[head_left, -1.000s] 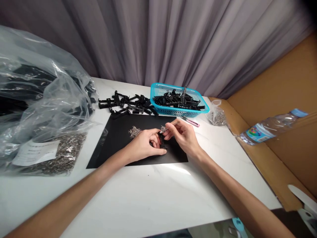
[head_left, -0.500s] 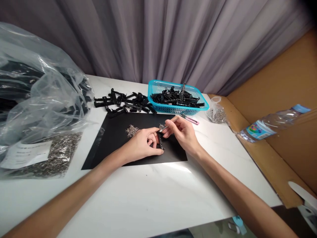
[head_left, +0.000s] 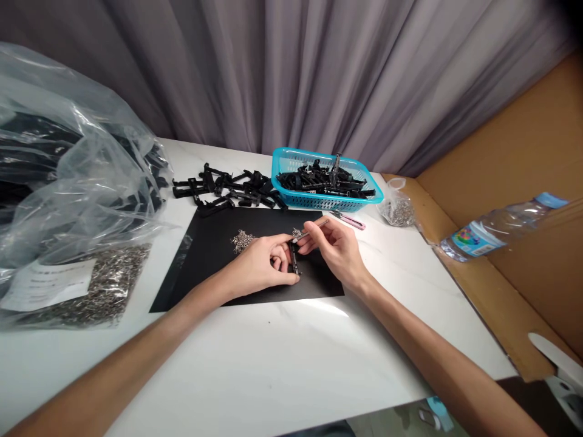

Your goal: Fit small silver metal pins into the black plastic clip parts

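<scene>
My left hand [head_left: 263,263] grips a narrow black plastic part [head_left: 294,260] above the black mat [head_left: 182,270], thumb at its near end and fingers at its far end. Pinched in my right hand [head_left: 336,246] is a thin, light metal tool [head_left: 310,231], slanting down to the left; I cannot make out its exact kind. Its tip meets or nearly meets the part's far end. On the mat lies a pile of small metal pieces [head_left: 243,241], left of the part, and a smaller pile [head_left: 297,233] sits just behind my fingers.
Black plastic parts [head_left: 237,188] lie loose behind the mat, and more fill a blue basket [head_left: 328,203]. A pink-handled tool [head_left: 353,223] rests before it. Bags of metal pieces stand left [head_left: 109,285] and right [head_left: 398,209]. A water bottle [head_left: 478,237] leans by the cardboard [head_left: 510,139].
Little differs. The tool in my right hand lies slightly lower and flatter, and the right hand has shifted very slightly. My left hand still holds the black part in the same place.
</scene>
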